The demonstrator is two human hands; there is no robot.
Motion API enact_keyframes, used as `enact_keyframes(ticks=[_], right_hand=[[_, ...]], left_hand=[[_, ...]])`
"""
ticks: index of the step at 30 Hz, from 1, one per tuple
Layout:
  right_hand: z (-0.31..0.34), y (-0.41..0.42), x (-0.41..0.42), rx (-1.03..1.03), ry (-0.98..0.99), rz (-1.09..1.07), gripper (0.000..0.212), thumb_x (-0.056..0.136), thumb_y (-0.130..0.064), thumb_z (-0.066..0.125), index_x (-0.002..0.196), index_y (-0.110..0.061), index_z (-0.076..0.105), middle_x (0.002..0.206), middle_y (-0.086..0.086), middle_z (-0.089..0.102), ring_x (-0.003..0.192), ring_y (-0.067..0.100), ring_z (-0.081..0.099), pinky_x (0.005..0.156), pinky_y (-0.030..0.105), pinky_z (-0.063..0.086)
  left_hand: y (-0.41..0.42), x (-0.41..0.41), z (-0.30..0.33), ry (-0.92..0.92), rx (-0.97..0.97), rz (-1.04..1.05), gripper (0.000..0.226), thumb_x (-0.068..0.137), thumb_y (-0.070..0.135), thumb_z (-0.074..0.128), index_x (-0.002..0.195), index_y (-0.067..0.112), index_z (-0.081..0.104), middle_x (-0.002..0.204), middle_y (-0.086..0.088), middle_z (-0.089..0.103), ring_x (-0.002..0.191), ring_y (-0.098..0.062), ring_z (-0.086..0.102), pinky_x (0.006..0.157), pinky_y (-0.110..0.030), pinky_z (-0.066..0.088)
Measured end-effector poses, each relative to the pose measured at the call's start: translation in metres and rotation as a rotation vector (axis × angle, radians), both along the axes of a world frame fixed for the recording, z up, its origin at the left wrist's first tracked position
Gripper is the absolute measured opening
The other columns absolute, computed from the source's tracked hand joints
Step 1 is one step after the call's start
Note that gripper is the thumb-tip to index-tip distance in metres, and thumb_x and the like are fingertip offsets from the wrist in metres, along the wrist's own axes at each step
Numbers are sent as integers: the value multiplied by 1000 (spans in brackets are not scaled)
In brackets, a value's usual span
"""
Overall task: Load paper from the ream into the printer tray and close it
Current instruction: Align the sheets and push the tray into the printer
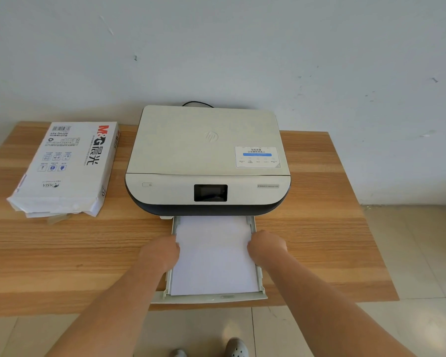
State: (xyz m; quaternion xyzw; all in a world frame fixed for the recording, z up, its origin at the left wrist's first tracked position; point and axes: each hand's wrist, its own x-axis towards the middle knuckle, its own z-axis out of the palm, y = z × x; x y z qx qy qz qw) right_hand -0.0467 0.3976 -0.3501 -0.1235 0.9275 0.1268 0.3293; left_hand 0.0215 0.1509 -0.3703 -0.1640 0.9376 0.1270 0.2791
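A cream printer (pixel 207 150) with a dark base stands at the middle back of the wooden table (pixel 62 248). Its paper tray (pixel 211 298) is pulled out towards me past the table's front edge. A stack of white paper (pixel 213 256) lies flat in the tray. My left hand (pixel 160 252) rests curled at the stack's left edge. My right hand (pixel 267 247) rests curled at its right edge, over the tray's side wall. The fingertips are hidden beneath the hands. The opened ream (pixel 65 166), in white wrapping with red lettering, lies at the table's left.
A black cable (pixel 197 103) runs behind the printer along the pale wall. The table ends at the right over a tiled floor (pixel 417 253). My shoes (pixel 236 347) show below the tray at the bottom of the view.
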Motion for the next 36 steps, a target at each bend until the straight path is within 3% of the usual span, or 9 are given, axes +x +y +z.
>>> enact_keyframes(ticks=[2,7,12,17,22,24,28,36], right_hand=[[4,1,1,-34,32,-39,33,96,-11,39,125,-12,54,121,6,59,102,27,61,66,32,42],[14,6,10,-249,158,-101,37,100,-36,34,122,-15,54,117,5,57,100,26,59,69,34,43],[9,20,44,-367,247,32,40,98,-46,39,123,-17,49,123,4,49,110,23,49,88,37,47],[-9,35,81,-434,234,104,51,94,-56,39,133,-23,43,140,1,38,127,22,37,104,39,37],[-19,42,107,-438,233,152,65,88,-68,31,142,-31,32,157,0,22,144,24,17,114,45,21],[-18,42,114,-430,247,159,69,85,-73,33,141,-31,37,156,2,27,144,27,22,114,47,24],[-24,44,121,-374,270,186,69,78,-78,42,128,-32,51,143,4,50,130,30,48,99,48,44],[-30,48,114,-360,313,183,69,75,-72,50,128,-29,49,141,7,50,129,32,48,103,52,41]], left_hand=[[0,6,5,50,5,6,39,99,40,32,123,18,54,117,-4,63,103,-20,59,87,-34,50],[-1,18,26,276,-10,-89,28,95,46,41,99,21,50,85,4,55,77,-12,55,72,-32,53],[0,46,20,351,-26,-250,48,91,57,42,127,26,47,127,5,50,117,-16,45,98,-35,40],[10,82,6,369,-12,-359,70,79,70,31,132,27,45,135,8,43,124,-15,40,104,-35,33],[15,109,-7,387,-48,-424,65,75,74,42,118,28,58,132,5,54,122,-15,43,103,-33,26],[15,114,-9,377,-65,-426,64,72,75,45,113,28,61,129,3,57,119,-16,42,100,-35,24],[16,118,-11,361,-87,-417,67,70,75,45,115,26,60,135,0,53,122,-20,42,101,-40,23],[14,112,-15,335,-150,-408,76,72,75,44,130,26,51,148,-1,39,133,-24,34,110,-48,30]])
